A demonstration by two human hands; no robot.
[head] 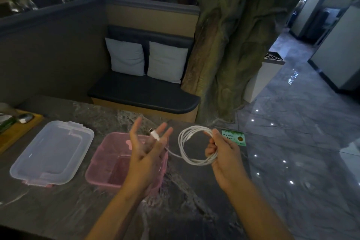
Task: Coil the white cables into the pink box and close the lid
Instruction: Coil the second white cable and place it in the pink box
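From the head camera, my right hand [222, 152] grips the round coil of thin white cable [194, 146], fingers curled round the gathered loops on its right side so they cannot spring apart. The coil hangs above the dark marbled stone surface [185, 206], just right of the open pink plastic box [101, 165].

My left hand [145, 154] is spread above the box, fingers straight; the cable's free end with its white plug [154, 135] lies across those fingers, apparently to feed the last stretch into the coil. I cannot tell whether a finger pinches it.

The clear plastic lid [52, 152] lies flat to the left of the box, out of the way yet within reach for closing. A small green card [234, 138] lies beyond the coil.
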